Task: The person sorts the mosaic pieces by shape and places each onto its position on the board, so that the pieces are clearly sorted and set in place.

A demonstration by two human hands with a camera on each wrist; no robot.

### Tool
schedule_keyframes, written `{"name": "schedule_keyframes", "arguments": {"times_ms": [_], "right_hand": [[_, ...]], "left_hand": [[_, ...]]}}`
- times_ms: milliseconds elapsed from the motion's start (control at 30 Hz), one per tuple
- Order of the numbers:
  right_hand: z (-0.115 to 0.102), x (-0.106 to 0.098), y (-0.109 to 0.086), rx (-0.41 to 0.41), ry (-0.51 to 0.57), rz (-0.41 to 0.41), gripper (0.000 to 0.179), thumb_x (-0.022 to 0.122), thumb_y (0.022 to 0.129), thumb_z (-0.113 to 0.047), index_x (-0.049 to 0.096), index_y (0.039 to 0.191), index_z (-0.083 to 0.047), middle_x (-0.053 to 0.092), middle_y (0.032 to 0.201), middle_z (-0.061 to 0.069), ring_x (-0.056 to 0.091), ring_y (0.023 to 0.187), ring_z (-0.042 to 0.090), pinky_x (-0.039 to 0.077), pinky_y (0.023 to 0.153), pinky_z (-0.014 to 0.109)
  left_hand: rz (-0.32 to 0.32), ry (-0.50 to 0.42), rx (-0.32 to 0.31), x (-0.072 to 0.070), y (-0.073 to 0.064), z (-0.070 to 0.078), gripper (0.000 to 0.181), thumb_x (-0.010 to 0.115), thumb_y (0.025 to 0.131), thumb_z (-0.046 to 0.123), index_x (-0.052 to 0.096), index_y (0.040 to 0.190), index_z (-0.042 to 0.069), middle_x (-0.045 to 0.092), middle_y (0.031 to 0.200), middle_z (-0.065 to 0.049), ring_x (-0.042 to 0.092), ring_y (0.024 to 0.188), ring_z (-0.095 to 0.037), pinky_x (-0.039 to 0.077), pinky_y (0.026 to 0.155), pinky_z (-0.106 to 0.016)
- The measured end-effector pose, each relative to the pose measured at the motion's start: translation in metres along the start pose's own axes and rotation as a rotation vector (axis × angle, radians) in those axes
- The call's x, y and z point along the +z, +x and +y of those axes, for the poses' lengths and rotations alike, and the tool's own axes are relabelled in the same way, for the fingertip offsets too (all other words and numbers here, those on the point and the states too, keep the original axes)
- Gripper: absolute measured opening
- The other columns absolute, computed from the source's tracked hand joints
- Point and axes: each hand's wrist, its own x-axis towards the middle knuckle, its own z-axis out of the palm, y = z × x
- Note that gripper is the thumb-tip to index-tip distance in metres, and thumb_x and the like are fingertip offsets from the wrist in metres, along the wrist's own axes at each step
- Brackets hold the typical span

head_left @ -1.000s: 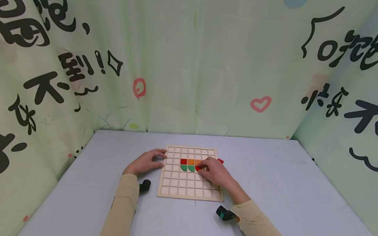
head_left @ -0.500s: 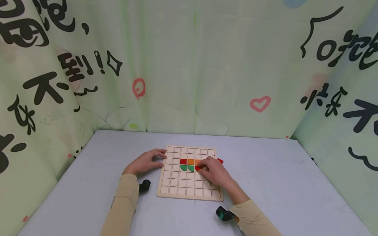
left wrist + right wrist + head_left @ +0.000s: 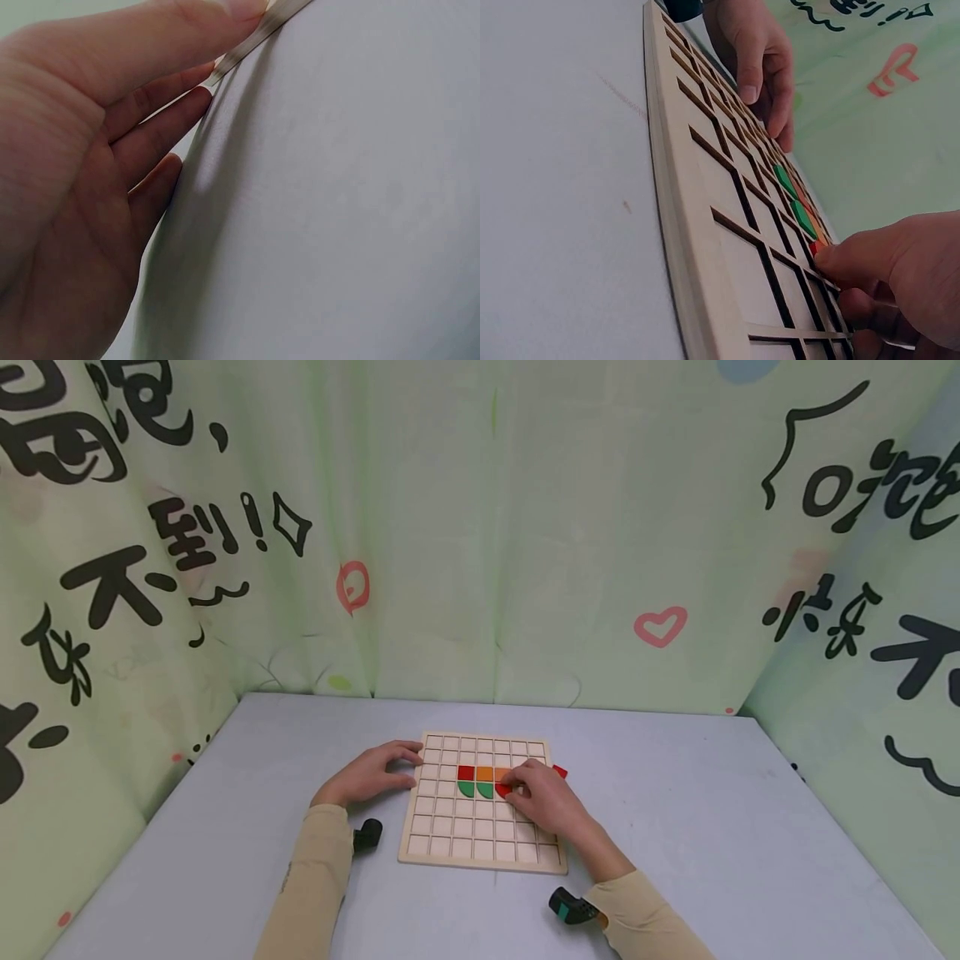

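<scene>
A wooden grid board lies on the table in the head view. My left hand touches its left edge with thumb and fingers fairly straight; in the left wrist view the thumb meets that edge. Over the board's middle, my right hand pinches a red piece with a rounded lower edge, partly covered by the fingers. To its left, two green rounded pieces sit in cells. Above them are a red square and orange squares, one partly behind the fingers.
Another red piece shows at the board's right edge, beyond my right hand. A white table surrounds the board, and a pale green printed curtain encloses its back and sides. Black wrist cameras hang by both sleeves.
</scene>
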Motion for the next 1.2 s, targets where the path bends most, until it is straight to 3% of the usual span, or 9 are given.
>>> {"name": "schedule_keyframes", "arguments": {"times_ms": [833,1200], "right_hand": [[0.000,-0.002,-0.002,-0.002,0.004,0.029,0.011,0.074,0.086,-0.010,0.075,0.097,-0.010,0.063,0.092,-0.002,0.054,0.081,0.012,0.049,0.071,0.028],[0.008,-0.010,-0.001,0.064,0.032,0.042,0.015,0.073,0.087,-0.011,0.074,0.101,-0.008,0.062,0.092,-0.001,0.051,0.075,0.013,0.048,0.067,0.027]], "left_hand": [[-0.004,0.000,0.015,0.001,-0.001,0.001,0.030,0.075,0.087,0.016,0.068,0.116,0.012,0.047,0.147,-0.005,0.034,0.141,-0.029,0.030,0.115,-0.045],[-0.001,0.007,0.004,0.000,-0.001,0.001,0.031,0.074,0.088,0.017,0.067,0.117,0.011,0.047,0.148,-0.006,0.033,0.142,-0.030,0.029,0.115,-0.047]]}}
